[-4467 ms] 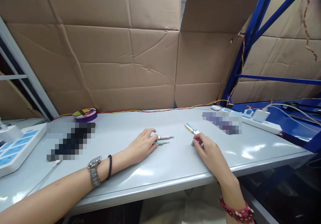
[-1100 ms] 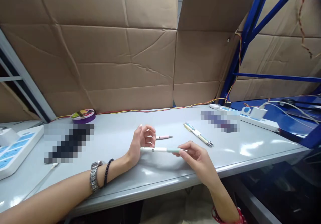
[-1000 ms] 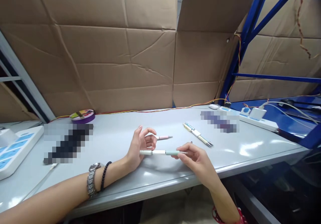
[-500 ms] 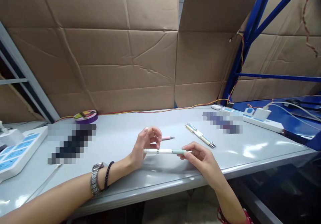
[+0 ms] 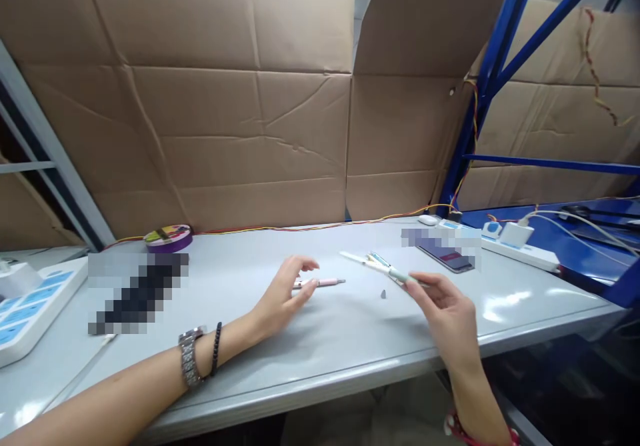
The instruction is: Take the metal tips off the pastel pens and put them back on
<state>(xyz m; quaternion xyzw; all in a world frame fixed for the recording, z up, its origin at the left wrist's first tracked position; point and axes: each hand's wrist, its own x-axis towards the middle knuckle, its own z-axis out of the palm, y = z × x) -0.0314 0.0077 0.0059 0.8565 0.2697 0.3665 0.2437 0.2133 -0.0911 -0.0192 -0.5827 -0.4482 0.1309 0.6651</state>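
Observation:
In the head view my right hand (image 5: 445, 309) pinches the pale green end of a white and green pen (image 5: 367, 263). This pen points up and left, passing over other pens (image 5: 381, 258) on the table, which it partly hides. My left hand (image 5: 285, 293) is open, its thumb and fingers apart and nothing between them. Behind its fingers lies a pink pen (image 5: 327, 282); whether they touch it I cannot tell. A small grey speck (image 5: 383, 294) shows on the table below the held pen, too small to name.
On the grey-white table (image 5: 320, 353) stand a purple tape roll (image 5: 169, 239) at back left and power strips (image 5: 43, 299) at left and right. A phone (image 5: 450, 256) lies at right; a blurred dark item (image 5: 143, 293) lies at left. Cardboard (image 5: 240, 106) rises behind.
My right hand has moved right with the white and green pen, taking it away from my left hand. The left fingers have spread and sit lower, near the pink pen.

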